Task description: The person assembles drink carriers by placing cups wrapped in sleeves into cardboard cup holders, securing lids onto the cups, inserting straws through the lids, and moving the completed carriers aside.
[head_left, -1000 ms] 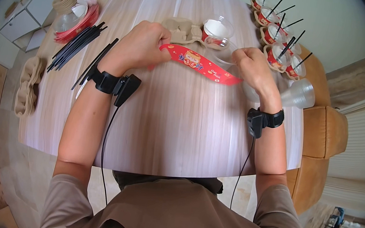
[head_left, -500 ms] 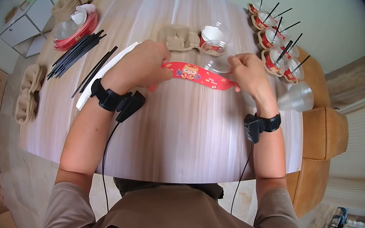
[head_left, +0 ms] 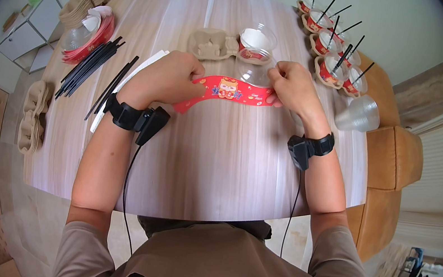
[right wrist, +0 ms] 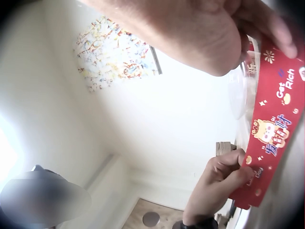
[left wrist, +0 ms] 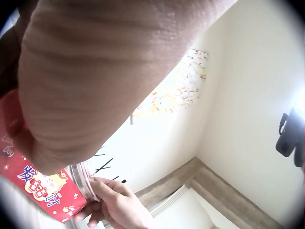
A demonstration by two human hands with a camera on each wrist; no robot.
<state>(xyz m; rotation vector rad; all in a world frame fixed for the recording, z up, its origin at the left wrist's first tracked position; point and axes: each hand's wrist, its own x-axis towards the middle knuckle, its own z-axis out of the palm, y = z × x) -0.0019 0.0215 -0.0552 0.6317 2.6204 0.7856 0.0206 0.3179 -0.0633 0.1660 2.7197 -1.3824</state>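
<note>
Both ends of a curved red paper strip (head_left: 228,89) were pinched by a person over a wood-grain surface (head_left: 206,165), the left hand (head_left: 166,77) at the "Lucky Day" end and the right hand (head_left: 296,89) at the "Get Rich" end. The hands were apart, the strip's cartoon figure showing between them. A clear plastic cup (head_left: 253,75) stood just beyond the strip, near the right hand; a cardboard carrier (head_left: 207,45) sat farther off.
</note>
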